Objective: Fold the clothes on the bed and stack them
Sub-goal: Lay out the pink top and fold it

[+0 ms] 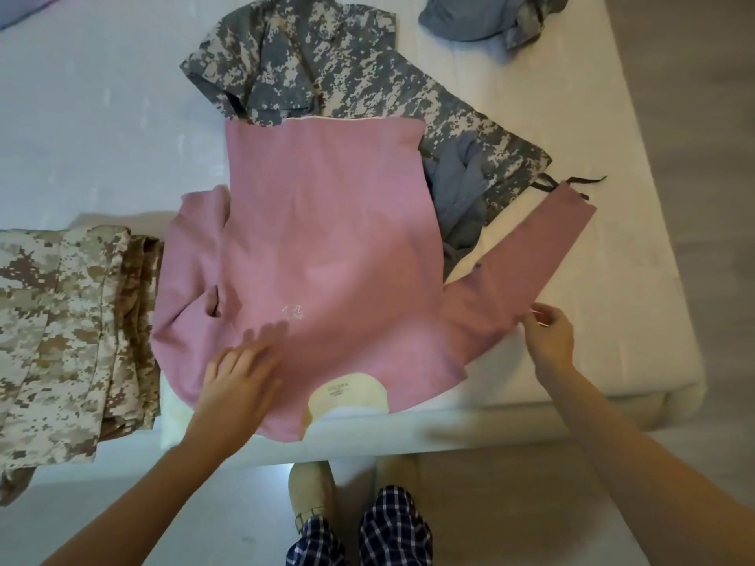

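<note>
Pink long-sleeve shirt (327, 239) lies spread on the bed (102, 116), collar end toward me at the near edge. Head cam: I see the left hand (239, 377) flat on the shirt nr the chest logo (293, 311), fingers straight & close together, gripping nothing. Right hand (547, 337) pinches the lower edge of the outstretched sleeve (531, 259), fingers clamped on the fabric. Tan camo stack (61, 320) sits folded at left; grey camo garment (327, 67) lies partly under the shirt's far end.
</note>
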